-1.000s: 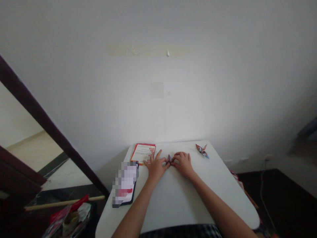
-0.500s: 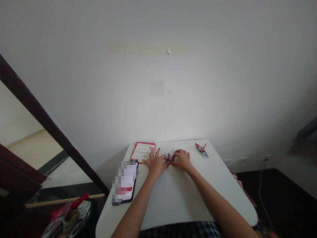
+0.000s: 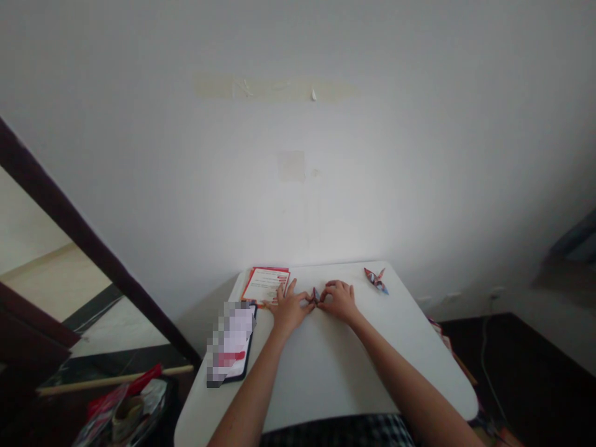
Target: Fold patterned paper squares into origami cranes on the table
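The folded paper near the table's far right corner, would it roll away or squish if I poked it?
The folded paper looks small and thin, so it's probably light and would slide easily across the smooth-looking table. Its pointy flaps stick out, so it likely wouldn't roll far. Those thin flaps might bend if poked hard.

Seemingly a room in a home, from its stained white wall [image 3: 395, 155], dark door frame [image 3: 93, 241] and small table [image 3: 321, 379].
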`<state>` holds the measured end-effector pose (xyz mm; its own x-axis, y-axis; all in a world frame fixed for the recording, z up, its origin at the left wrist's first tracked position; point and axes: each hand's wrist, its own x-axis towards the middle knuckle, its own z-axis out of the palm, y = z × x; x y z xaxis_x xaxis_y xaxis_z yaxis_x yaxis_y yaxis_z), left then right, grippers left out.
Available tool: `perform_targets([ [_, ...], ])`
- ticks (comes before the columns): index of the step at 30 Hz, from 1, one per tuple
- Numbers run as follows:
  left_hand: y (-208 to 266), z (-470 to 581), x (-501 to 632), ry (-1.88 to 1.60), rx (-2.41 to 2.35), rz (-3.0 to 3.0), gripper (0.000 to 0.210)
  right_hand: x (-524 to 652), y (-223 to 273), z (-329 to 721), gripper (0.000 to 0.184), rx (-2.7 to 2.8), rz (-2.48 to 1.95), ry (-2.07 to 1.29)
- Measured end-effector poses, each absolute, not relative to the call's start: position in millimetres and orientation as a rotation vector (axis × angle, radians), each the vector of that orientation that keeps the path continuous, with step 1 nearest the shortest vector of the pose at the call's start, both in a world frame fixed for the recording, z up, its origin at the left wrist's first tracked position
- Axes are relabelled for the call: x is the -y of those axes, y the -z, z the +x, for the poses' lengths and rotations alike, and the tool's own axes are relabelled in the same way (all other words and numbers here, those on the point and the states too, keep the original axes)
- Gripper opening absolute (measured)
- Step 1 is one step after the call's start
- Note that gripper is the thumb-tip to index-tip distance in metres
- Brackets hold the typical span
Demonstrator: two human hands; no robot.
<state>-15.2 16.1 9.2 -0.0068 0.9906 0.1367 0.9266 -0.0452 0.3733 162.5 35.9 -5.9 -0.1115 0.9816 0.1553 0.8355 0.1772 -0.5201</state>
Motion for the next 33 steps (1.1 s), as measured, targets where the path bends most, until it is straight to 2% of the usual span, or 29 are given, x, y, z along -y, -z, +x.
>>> perform_targets([
  [24,-13.9,-19.3,-19.3,-0.444,-2.015,2.085,0.026,-29.8,2.0,162.7,0.019,1.995,-1.737,-0.37],
  [33,-9.3,-21.1,-18.3,-0.47,-2.009,2.067,0.027,-38.8,2.9,173.1,0.02,2.074,-1.749,-0.49],
])
